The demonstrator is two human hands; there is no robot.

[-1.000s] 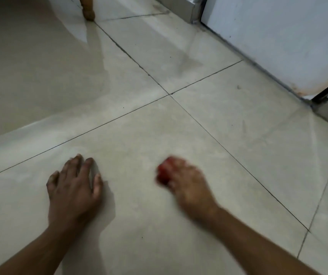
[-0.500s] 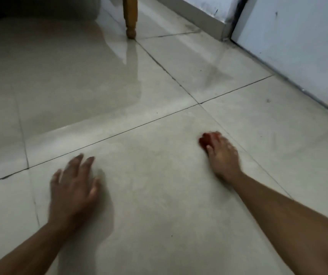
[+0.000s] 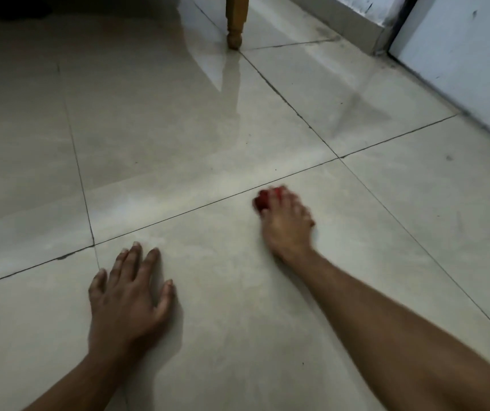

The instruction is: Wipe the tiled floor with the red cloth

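My right hand [image 3: 287, 225] is stretched forward and pressed down on the pale tiled floor [image 3: 223, 292], shut on a bunched red cloth [image 3: 263, 200]. Only a small red lump of the cloth shows past the fingertips; most of it is hidden under the hand, which is blurred. The cloth sits just below a grout line. My left hand [image 3: 129, 298] lies flat on the same tile nearer to me, fingers spread, holding nothing.
A wooden furniture leg [image 3: 235, 22] stands on the floor at the top centre. A white wall or door panel [image 3: 469, 54] with a dark gap runs along the right. Shiny tiles stretch to the left and ahead.
My right hand has slid the red cloth forward, away from me, close to the grout line. The view has tilted up, showing more of the furniture leg. The left hand stays planted.
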